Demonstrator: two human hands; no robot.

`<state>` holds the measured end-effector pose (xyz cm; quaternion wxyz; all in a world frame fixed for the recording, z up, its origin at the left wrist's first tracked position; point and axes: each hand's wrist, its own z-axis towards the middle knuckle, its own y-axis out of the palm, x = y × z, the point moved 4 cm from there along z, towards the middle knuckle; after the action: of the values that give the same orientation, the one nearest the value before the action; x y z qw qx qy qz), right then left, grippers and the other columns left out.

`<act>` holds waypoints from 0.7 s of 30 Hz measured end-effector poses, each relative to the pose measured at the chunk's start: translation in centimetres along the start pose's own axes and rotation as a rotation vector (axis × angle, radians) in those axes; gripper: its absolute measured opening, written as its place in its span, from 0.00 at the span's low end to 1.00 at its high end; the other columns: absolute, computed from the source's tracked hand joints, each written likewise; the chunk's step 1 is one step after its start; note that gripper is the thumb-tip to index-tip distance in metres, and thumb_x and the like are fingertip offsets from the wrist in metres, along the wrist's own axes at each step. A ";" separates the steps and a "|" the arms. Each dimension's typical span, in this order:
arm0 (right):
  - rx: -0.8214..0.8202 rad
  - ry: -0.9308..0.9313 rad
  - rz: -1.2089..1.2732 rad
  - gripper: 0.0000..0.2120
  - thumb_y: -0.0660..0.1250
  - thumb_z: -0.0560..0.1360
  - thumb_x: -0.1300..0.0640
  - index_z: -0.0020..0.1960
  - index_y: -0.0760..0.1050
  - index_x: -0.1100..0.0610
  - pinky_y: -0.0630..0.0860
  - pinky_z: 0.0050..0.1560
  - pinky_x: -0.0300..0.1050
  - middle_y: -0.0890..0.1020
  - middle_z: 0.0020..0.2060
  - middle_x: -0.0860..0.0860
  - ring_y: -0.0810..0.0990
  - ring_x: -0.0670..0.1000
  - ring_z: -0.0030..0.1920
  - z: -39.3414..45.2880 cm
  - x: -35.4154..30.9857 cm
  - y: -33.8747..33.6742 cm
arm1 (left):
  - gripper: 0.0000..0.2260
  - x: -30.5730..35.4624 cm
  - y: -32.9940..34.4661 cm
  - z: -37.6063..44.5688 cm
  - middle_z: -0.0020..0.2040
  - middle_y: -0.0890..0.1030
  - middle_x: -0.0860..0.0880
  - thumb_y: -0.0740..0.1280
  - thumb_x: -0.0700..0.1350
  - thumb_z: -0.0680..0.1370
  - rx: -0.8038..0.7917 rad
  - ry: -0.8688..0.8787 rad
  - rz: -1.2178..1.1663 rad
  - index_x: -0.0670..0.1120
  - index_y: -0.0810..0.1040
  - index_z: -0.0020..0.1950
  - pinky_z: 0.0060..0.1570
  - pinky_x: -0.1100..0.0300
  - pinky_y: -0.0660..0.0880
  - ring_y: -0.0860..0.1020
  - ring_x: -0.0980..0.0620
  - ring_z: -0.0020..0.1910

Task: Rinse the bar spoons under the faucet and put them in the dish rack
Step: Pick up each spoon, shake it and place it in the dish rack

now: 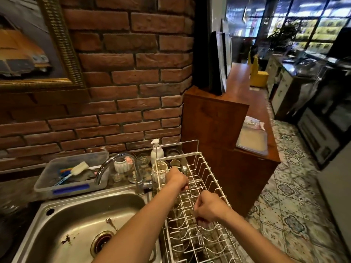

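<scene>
A white wire dish rack (207, 168) stands to the right of the steel sink (62, 221). Both my hands are over it. My left hand (176, 179) is closed near the rack's far end, and a thin metal bar spoon (185, 170) pokes up beside its fingers. Closer to me, my right hand (209, 206) pinches another bar spoon (200, 236), which hangs down between the rack's wires. The chrome faucet (114, 161) arches over the sink's back edge. I see no water running from it.
Behind the sink, a clear plastic tub (47, 184) holds brushes, next to a white soap bottle (157, 151), a ribbed ceramic cup (160, 172) and some glasses. A wooden counter (218, 120) with a lidded tray (252, 142) rises right of the rack, beside a tiled floor.
</scene>
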<state>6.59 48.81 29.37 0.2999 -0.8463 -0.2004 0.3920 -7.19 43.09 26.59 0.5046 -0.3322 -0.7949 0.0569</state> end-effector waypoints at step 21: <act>0.038 -0.064 -0.285 0.07 0.68 0.75 0.65 0.43 0.75 0.54 0.78 0.46 0.39 0.76 0.37 0.48 0.80 0.50 0.43 3.6 3.0 3.5 | 0.13 -2.0 2.4 1.5 0.57 0.82 0.41 0.70 0.33 0.76 0.126 0.104 0.306 0.38 0.77 0.60 0.52 0.53 0.82 0.82 0.44 0.56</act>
<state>5.97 49.17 23.62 0.3620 -0.7905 -0.3204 0.3761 -6.79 44.14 23.36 0.5502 -0.4196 -0.7027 0.1656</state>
